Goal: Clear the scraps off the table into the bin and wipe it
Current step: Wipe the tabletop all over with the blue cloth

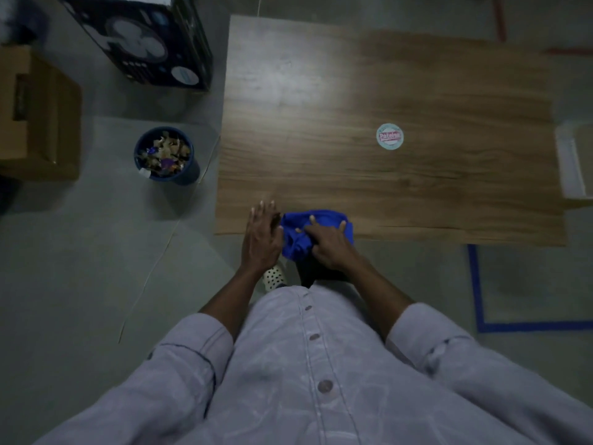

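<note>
A blue cloth (pixel 300 234) lies bunched at the near edge of the wooden table (pixel 385 162). My right hand (pixel 327 244) presses down on the cloth with fingers spread over it. My left hand (pixel 261 234) is flat beside the cloth's left side, fingers straight, at the table edge, with a small dark scrap (pixel 276 218) between it and the cloth. A dark blue bin (pixel 164 154) filled with paper and wrapper scraps stands on the floor to the left of the table.
A round sticker (pixel 389 136) is on the table's right half. A dark printed box (pixel 141 36) and a brown carton (pixel 35 114) stand on the floor at left. A white box (pixel 572 162) sits by the table's right edge. Blue tape (pixel 478 290) marks the floor.
</note>
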Demonstrator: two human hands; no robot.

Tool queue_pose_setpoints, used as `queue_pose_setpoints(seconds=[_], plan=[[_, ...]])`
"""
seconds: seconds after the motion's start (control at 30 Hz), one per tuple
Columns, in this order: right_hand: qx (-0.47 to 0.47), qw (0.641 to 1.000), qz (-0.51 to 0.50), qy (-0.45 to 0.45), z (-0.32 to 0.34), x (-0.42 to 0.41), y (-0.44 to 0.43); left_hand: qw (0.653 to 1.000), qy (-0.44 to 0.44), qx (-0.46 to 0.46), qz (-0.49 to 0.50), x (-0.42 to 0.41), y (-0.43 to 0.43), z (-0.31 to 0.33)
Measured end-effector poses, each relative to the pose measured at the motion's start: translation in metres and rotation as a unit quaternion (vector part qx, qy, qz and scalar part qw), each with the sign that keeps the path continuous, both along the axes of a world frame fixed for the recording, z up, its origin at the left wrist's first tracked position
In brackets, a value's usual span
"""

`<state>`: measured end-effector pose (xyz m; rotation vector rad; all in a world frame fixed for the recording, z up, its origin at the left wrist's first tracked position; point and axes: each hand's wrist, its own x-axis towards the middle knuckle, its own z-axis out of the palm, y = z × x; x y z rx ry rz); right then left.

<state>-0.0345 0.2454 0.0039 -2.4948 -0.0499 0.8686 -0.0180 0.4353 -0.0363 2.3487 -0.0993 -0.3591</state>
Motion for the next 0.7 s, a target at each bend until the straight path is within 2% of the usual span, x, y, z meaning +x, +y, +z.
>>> queue_pose_setpoints(seconds=[0.07, 0.13, 0.2, 0.27, 0.37, 0.43, 0.6, 0.63, 0.67, 0.7], plan=[[0.048, 0.999, -0.022, -0.004, 0.004, -0.004, -0.006, 1.0, -0.005, -0.01, 0.013, 0.0, 0.002, 0.0], [0.152, 0.977, -0.147, 0.022, 0.013, 0.0, -0.012, 0.999, -0.004, -0.024, 0.042, 0.005, 0.0, 0.002], [0.275, 0.907, -0.312, 0.074, 0.029, 0.006, -0.014, 0.998, -0.018, -0.032, 0.056, 0.009, -0.002, 0.008], [0.372, 0.812, -0.436, 0.11, 0.039, 0.014, -0.014, 0.997, -0.036, -0.04, 0.058, 0.012, -0.004, 0.016], [0.48, 0.696, -0.522, 0.115, 0.041, 0.024, -0.018, 0.995, -0.056, -0.047, 0.063, 0.022, -0.006, 0.027], [0.494, 0.651, -0.57, 0.088, 0.044, 0.031, -0.021, 0.994, -0.051, -0.058, 0.081, 0.032, -0.01, 0.033], [0.424, 0.621, -0.659, -0.005, 0.056, 0.072, -0.03, 0.993, -0.053, -0.065, 0.083, 0.073, -0.019, 0.026], [0.404, 0.627, -0.666, -0.03, 0.056, 0.084, -0.033, 0.994, -0.05, -0.062, 0.074, 0.083, -0.022, 0.025], [0.368, 0.652, -0.66, -0.06, 0.056, 0.097, -0.035, 0.995, -0.049, -0.057, 0.065, 0.093, -0.026, 0.024], [0.317, 0.693, -0.641, -0.089, 0.058, 0.112, -0.037, 0.996, -0.045, -0.054, 0.058, 0.103, -0.03, 0.022]])
